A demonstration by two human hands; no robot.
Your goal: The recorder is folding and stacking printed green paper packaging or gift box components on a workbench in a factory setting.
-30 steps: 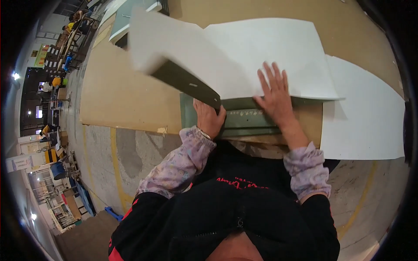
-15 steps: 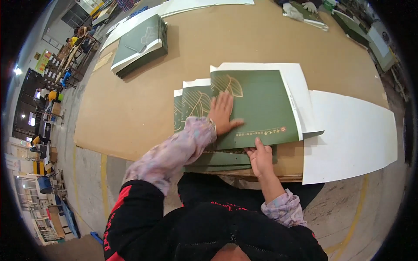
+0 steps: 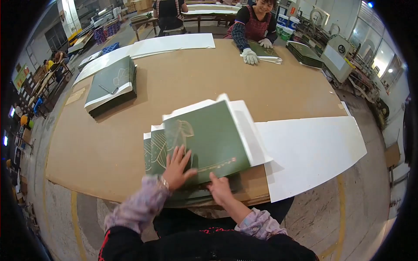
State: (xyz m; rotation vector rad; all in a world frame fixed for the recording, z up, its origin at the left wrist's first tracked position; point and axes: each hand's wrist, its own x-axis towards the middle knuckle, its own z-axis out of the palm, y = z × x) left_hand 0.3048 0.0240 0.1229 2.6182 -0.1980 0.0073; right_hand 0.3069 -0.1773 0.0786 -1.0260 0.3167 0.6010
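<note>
A green printed sheet (image 3: 209, 135) with gold leaf lines and white margins lies slightly turned over several similar green sheets (image 3: 158, 150), whose left edges show in steps. My left hand (image 3: 176, 167) rests on its lower left part with the fingers spread. At the near edge, my right hand (image 3: 220, 189) grips the sheet, thumb on top and the other fingers partly hidden below. Under both hands, more green sheets (image 3: 191, 196) reach the table's near edge. White paper (image 3: 250, 130) sticks out beyond the sheet's right side.
A large white board (image 3: 315, 152) covers the table's right side. A stack of green sheets (image 3: 111, 82) with a thin tool (image 3: 108, 90) on top stands far left. Across the brown table (image 3: 183, 82), a co-worker's gloved hands (image 3: 250, 56) handle green sheets. White sheets (image 3: 174, 45) line the far edge.
My head view has tilted up, bringing the co-worker into sight. The top green sheet has turned, its right side swinging away from me. Both hands stay on it.
</note>
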